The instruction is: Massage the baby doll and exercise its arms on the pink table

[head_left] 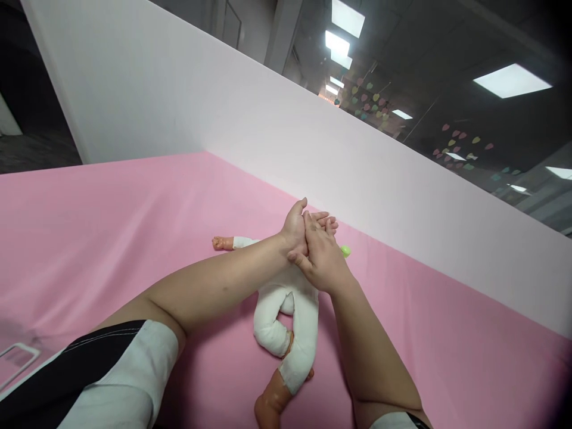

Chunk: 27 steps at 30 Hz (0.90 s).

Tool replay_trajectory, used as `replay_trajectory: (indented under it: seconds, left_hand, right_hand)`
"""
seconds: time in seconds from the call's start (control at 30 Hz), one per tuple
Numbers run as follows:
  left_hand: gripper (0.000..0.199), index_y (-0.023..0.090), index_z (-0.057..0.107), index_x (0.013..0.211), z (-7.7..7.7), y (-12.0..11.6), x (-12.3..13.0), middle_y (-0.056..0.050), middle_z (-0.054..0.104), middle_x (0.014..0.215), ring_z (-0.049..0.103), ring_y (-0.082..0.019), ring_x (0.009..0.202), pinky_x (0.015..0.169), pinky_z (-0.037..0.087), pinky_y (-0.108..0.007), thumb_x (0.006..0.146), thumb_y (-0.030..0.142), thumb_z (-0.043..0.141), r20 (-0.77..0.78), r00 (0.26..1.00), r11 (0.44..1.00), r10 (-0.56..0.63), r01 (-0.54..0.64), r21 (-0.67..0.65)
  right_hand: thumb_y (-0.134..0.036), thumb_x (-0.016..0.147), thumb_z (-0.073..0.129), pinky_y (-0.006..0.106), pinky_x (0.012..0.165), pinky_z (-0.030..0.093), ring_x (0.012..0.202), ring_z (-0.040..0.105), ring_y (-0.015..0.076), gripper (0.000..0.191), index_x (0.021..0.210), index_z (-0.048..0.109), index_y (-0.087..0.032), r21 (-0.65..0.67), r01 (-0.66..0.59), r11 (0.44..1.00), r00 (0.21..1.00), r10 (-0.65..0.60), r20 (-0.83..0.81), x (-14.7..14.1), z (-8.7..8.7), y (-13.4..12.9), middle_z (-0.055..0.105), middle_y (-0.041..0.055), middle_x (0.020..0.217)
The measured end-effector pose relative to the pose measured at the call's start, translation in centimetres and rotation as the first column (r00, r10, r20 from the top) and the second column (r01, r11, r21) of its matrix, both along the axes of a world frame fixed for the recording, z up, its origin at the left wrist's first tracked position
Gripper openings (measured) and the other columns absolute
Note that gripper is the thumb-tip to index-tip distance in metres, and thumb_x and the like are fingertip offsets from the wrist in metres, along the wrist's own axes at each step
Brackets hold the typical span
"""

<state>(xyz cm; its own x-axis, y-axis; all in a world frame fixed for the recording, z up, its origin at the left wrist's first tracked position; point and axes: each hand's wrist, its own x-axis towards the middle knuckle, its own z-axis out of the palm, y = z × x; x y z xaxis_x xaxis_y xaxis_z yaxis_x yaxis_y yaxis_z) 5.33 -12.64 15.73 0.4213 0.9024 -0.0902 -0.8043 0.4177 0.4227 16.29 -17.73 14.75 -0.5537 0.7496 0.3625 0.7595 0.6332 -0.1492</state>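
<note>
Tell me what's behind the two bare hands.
A white-cloth doll with brown plastic limbs shows below the left hand and right hand; a small lime-green object peeks out beside them. Anything directly behind them is covered.

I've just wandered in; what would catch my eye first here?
Mid-picture, the right hand lies across the upturned left hand, both hiding part of a doll in white. It lies on a bright pink cover, which fills much of the lower view. Upper right, small coloured hearts show against the dark ceiling.
</note>
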Motion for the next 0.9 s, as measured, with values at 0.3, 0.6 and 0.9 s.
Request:
replay_trajectory:
  seconds: [0.3,0.6,0.9]
  left_hand:
    - [0.081,0.005,0.058,0.145,-0.5,3.1,-1.7,-0.027,0.072,0.124,0.075,-0.037,0.115,0.094,0.064,-0.043,0.102,0.071,0.044,-0.073,0.99,0.992,0.124,-0.125,-0.008]
    - [0.073,0.007,0.063,0.14,-0.3,1.6,-0.9,-0.026,0.074,0.12,0.075,-0.037,0.115,0.095,0.064,-0.043,0.101,0.068,0.049,-0.032,0.992,0.992,0.122,-0.123,-0.01]
    - [0.068,0.01,0.062,0.136,-0.3,1.6,-0.8,-0.026,0.072,0.127,0.071,-0.04,0.121,0.103,0.06,-0.05,0.1,0.066,0.052,-0.118,0.989,0.996,0.085,-0.086,-0.007]
  right_hand:
    - [-0.082,0.105,0.042,0.064,0.137,0.009,0.169,0.013,0.0346,0.101,0.175,0.021,-0.013,-0.088,0.06,0.994,0.995,-0.053,0.084,0.4,0.3,-0.4,0.019,0.0169,0.179]
    - [-0.085,0.103,0.039,0.06,0.138,0.007,0.17,0.001,0.0338,0.108,0.177,-0.002,-0.017,-0.091,-0.092,0.992,0.995,0.089,-0.037,0.1,-0.2,-0.9,0.007,0.0139,0.182]
    - [-0.078,0.109,0.034,0.07,0.132,-0.011,0.17,0.006,0.0331,0.093,0.177,0.009,-0.02,-0.051,0.062,0.997,0.996,-0.058,0.069,1.1,-0.7,1.3,0.01,0.0129,0.181]
